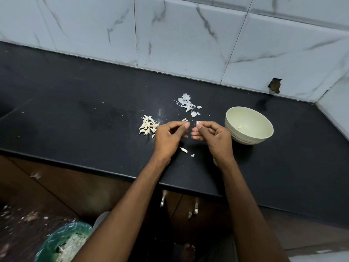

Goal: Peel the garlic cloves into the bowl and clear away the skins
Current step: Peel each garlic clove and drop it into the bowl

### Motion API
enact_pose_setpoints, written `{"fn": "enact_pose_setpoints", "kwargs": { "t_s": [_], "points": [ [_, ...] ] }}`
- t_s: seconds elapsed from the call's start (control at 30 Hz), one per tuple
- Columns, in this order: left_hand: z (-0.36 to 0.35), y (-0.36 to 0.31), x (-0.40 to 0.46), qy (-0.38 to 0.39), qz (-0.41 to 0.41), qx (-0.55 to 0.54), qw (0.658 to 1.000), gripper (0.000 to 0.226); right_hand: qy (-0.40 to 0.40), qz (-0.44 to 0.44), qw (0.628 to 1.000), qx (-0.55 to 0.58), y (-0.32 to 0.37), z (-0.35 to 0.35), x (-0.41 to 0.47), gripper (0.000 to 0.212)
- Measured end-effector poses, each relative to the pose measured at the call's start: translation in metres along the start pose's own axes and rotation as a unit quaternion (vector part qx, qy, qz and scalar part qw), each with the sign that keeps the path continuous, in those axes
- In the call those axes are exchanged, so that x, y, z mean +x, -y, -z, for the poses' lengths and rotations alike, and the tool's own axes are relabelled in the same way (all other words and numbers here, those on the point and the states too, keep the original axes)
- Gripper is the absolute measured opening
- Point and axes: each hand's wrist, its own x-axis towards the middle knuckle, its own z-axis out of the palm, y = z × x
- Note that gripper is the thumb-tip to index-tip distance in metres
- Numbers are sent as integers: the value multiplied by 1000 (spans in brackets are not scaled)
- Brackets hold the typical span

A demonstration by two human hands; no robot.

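Forearms are seen reaching from the bottom of the view over the edge of a dark counter (94, 103), with a bin lined in green plastic (62, 241) on the floor below, already holding pale scraps. On the counter just in front of the wrists, two loose bits of skin (183, 149) are lying. Above them the left hand (168, 137) is curled with thumb and forefinger pinched together; what, if anything, is pinched there cannot be told. The right hand (211, 137) is closed on a small garlic clove (198, 123), of which only a pale tip and a thin strand of skin are visible at the fingertips. Left of the hands, a heap of unpeeled cloves (148, 126) is resting, just beside the left knuckles. Farther back, a scatter of white skins (187, 104) is spread, and to the right the cream bowl (249, 125) is standing with one yellowish peeled piece inside (so the job is judged to be barely begun). Cloves of this size are judged light, firm and slippery once bared; the skin is papery and tears easily, so hold is best taken at the pointed tip, where it lifts. Behind everything, a marbled tile wall (188, 35) is seen.
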Motion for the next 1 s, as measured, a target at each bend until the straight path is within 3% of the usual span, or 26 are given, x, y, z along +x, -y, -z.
{"fn": "enact_pose_setpoints", "kwargs": {
  "t_s": [0.3,0.57,1.0],
  "points": [
    [1,-2,2,33,22,-33,999,10,46,37,995,-77,-1,1,0,20],
    [1,1,6,64,37,-40,996,18,23,26,997,-68,-3,0,1,11],
    [0,-2,-1,58,6,51,997,9,20,31,993,-111,-8,1,3,8]
  ]
}}
